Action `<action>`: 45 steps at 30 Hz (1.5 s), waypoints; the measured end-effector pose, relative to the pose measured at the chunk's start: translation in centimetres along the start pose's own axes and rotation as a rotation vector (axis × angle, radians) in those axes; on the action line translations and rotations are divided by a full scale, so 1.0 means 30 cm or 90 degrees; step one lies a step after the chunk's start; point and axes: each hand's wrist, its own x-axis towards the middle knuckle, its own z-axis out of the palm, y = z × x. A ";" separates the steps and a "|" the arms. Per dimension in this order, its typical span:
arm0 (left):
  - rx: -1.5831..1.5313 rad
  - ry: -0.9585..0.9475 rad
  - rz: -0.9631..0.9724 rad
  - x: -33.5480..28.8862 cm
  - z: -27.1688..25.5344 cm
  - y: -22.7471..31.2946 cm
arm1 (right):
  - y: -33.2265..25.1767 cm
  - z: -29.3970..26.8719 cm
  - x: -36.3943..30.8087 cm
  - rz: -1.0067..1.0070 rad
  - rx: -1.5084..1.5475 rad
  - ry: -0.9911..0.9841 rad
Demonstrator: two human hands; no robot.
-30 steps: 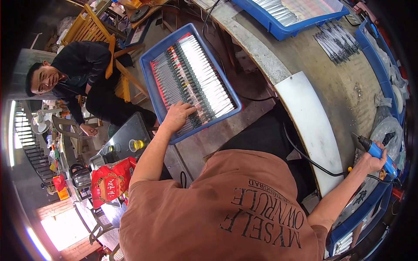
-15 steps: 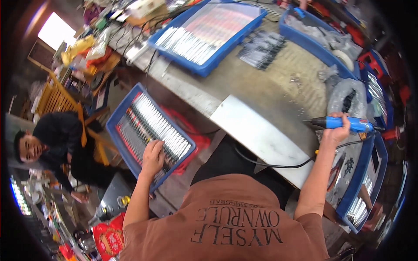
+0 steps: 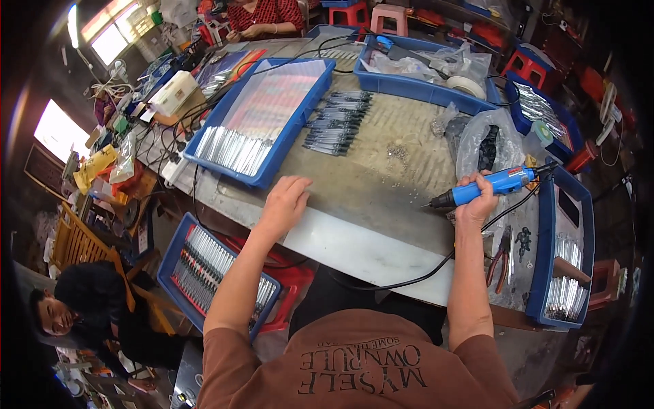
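Note:
My right hand is wrapped round a blue electric screwdriver, its dark tip pointing left above the worktable. Over the table's near edge hovers my left hand, fingers stretched out, with nothing visible in it. Beyond it lies a row of silver pieces with dark ends. Small metal screws are scattered on the tabletop. To the left of that row, a blue tray carries silver strips beneath a clear sheet. Below the table's edge, a lower blue tray contains rows of similar silver and dark pieces.
At the right stand a blue bin with silver parts and red-handled pliers. A clear plastic bag and a far blue bin lie beyond. A black cable crosses the near edge. One person sits left; another works opposite.
My left hand has moved from the lower tray up over the table's edge. The screwdriver stays in my right hand, and the whole view has shifted.

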 end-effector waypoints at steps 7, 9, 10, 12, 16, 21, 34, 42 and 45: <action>0.057 -0.001 0.001 0.195 0.132 -0.129 | 0.007 0.004 0.003 0.006 -0.009 -0.011; 0.064 -0.005 -0.001 0.232 0.152 -0.149 | 0.006 0.004 -0.001 0.001 -0.023 -0.007; 0.073 -0.008 -0.004 0.247 0.160 -0.158 | 0.005 0.003 -0.001 0.000 -0.024 -0.006; 0.073 -0.015 0.014 0.272 0.181 -0.174 | 0.003 0.001 0.000 0.009 -0.017 -0.009; 0.098 -0.056 0.058 0.307 0.197 -0.192 | 0.005 -0.003 -0.001 0.015 -0.010 0.003; 0.070 -0.088 0.029 0.324 0.203 -0.208 | -0.001 0.004 -0.009 0.007 -0.031 -0.006; 0.015 -0.149 0.074 0.361 0.198 -0.263 | 0.009 -0.002 -0.001 -0.006 -0.045 -0.005; 0.176 -0.059 0.182 0.339 0.204 -0.220 | 0.009 -0.015 0.000 0.005 -0.060 -0.019; 0.188 0.014 0.242 0.333 0.193 -0.169 | 0.008 -0.021 0.002 0.007 -0.051 -0.018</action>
